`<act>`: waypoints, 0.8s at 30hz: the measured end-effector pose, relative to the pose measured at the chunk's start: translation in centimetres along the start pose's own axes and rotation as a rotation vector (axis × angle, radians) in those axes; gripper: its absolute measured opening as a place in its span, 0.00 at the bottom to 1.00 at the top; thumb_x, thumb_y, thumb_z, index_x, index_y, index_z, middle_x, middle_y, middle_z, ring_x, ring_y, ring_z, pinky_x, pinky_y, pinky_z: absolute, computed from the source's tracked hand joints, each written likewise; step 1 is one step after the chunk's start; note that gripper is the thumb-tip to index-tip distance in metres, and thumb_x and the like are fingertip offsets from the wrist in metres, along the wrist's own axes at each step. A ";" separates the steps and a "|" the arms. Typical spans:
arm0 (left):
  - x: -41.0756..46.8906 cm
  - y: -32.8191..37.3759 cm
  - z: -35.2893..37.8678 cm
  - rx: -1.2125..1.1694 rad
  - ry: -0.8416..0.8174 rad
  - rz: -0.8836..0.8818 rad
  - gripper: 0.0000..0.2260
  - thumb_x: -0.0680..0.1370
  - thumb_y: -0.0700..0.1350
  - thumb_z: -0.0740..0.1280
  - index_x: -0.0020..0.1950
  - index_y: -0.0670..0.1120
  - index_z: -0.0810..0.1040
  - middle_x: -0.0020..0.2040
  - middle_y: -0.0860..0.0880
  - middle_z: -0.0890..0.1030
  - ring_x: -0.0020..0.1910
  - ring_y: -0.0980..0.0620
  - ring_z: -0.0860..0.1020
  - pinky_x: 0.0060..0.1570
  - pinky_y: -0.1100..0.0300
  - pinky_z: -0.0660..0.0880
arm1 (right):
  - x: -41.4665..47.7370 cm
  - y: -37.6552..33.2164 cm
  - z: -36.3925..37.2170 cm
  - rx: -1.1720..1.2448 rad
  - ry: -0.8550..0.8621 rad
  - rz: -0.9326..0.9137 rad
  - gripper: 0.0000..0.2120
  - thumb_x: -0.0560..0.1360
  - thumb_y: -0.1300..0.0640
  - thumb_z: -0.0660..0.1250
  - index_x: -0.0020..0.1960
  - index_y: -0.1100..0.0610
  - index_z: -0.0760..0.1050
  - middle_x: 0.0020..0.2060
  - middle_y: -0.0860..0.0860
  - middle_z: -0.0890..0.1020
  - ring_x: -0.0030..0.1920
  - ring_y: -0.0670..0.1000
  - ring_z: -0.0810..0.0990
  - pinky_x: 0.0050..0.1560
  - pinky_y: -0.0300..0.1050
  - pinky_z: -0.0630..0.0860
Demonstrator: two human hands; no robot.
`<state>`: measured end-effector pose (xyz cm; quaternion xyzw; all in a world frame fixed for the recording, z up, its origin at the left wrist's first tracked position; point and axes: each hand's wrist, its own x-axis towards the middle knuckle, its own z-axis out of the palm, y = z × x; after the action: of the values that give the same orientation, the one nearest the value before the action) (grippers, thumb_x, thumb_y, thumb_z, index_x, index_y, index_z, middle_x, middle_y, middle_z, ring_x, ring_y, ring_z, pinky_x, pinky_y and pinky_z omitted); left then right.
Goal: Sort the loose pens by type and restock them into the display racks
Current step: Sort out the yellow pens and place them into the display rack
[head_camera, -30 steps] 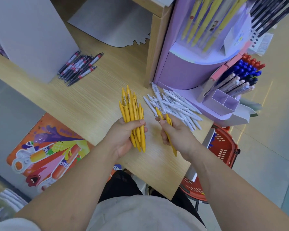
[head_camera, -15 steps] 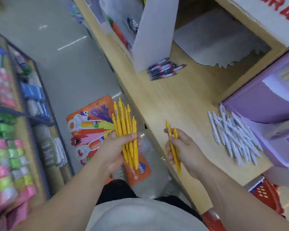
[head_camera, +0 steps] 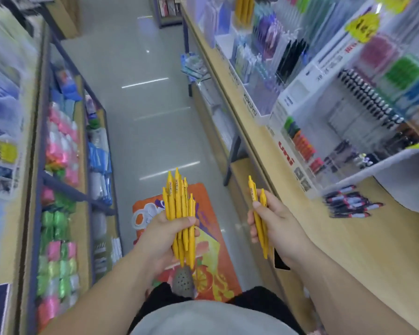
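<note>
My left hand (head_camera: 163, 234) grips a bundle of several yellow pens (head_camera: 179, 204), held upright over the aisle floor. My right hand (head_camera: 277, 226) holds two more yellow pens (head_camera: 258, 209), tips up, near the front edge of the wooden shelf (head_camera: 324, 238). A small pile of dark pens with red and white bands (head_camera: 351, 201) lies on that shelf to the right of my right hand. Behind it stand display racks (head_camera: 300, 76) filled with pens and markers of many colours. The white pens are out of view.
An aisle of grey floor (head_camera: 140, 117) runs ahead between two shelving units. The left unit (head_camera: 58, 180) holds pink, green and blue packets. An orange printed mat (head_camera: 203, 238) lies on the floor below my hands. A white box marked uni (head_camera: 286, 153) sits on the right shelf.
The view has swung left, away from the purple stand and white pens and down the aisle. Both hands kept their yellow pens and came off the shelf edge.
</note>
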<state>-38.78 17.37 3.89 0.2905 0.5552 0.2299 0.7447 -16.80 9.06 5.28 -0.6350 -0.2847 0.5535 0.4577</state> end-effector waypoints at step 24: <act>39.7 45.3 4.6 0.090 -0.046 0.045 0.14 0.72 0.35 0.73 0.57 0.37 0.78 0.41 0.43 0.83 0.36 0.47 0.83 0.39 0.53 0.78 | 52.6 -29.4 3.0 0.043 0.092 -0.126 0.08 0.84 0.58 0.57 0.53 0.61 0.71 0.33 0.53 0.79 0.32 0.51 0.74 0.33 0.41 0.69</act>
<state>-24.27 75.87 8.50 0.3412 0.5409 0.2146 0.7382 -3.55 67.82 8.42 -0.6309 -0.2907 0.4997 0.5175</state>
